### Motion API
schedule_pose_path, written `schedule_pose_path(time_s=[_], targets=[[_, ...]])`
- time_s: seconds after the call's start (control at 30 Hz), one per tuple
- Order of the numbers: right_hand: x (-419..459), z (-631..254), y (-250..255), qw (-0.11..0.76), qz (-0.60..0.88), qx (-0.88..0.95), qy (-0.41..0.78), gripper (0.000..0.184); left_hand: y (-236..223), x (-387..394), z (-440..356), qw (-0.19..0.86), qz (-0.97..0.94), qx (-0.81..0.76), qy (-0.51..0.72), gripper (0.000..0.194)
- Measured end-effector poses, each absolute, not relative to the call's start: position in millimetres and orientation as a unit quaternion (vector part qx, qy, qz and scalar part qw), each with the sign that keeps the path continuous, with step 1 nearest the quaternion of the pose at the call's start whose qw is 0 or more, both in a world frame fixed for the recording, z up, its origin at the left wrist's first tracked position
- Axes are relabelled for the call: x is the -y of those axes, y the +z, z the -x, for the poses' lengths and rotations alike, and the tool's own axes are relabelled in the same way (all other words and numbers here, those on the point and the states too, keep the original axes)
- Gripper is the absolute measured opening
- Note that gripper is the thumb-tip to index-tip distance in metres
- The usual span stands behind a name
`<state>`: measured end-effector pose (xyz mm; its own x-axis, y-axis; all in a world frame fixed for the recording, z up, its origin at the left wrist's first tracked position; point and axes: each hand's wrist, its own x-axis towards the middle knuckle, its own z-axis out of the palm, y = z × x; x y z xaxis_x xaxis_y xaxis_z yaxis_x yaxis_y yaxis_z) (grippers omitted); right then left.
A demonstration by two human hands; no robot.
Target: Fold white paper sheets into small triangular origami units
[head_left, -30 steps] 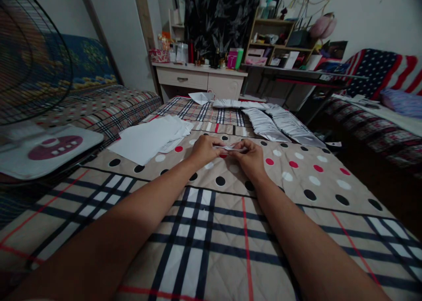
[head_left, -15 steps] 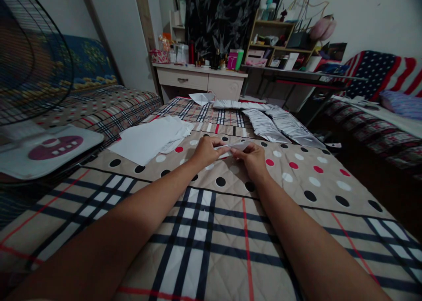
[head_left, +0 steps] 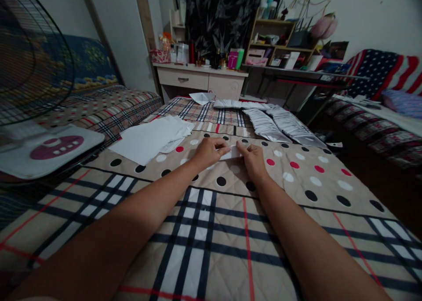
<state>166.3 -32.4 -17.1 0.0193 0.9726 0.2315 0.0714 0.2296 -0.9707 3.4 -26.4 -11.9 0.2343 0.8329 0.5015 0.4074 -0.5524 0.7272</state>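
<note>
A small folded piece of white paper (head_left: 231, 152) is held low over the dotted bedspread (head_left: 220, 222). My left hand (head_left: 210, 152) pinches its left end between thumb and fingers. At its right end, my right hand (head_left: 252, 159) grips it with the thumb on top; the other fingers are partly hidden behind. To the left of my hands lies a loose stack of white sheets (head_left: 148, 136). Farther off on the right, rows of folded papers (head_left: 265, 124) lie packed tightly together, and another white paper piece (head_left: 201, 98) rests near the bed's far end.
A fan (head_left: 33, 59) with a white base (head_left: 66, 149) stands at the left. Beyond the bed are a white dresser (head_left: 184, 76) with bottles on it and a shelf unit (head_left: 275, 41). Another bed (head_left: 372, 129) is at the right.
The raised flap of the paper now lies flat, leaving a narrow strip between my hands. My right hand's thumb has moved up and over the paper's right end.
</note>
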Motion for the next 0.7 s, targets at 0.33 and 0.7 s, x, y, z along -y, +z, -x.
schedule_pose_path(time_s=[0.33, 0.7], targets=[[32, -169, -15, 0.61, 0.459, 0.496, 0.413, 0.039, -8, 26, -4, 0.409, -0.638, -0.425, 0.495, 0.025], [34, -170, -13, 0.618, 0.445, 0.505, 0.405, 0.024, -9, 18, 10, 0.508, -0.503, -0.416, 0.562, 0.039]])
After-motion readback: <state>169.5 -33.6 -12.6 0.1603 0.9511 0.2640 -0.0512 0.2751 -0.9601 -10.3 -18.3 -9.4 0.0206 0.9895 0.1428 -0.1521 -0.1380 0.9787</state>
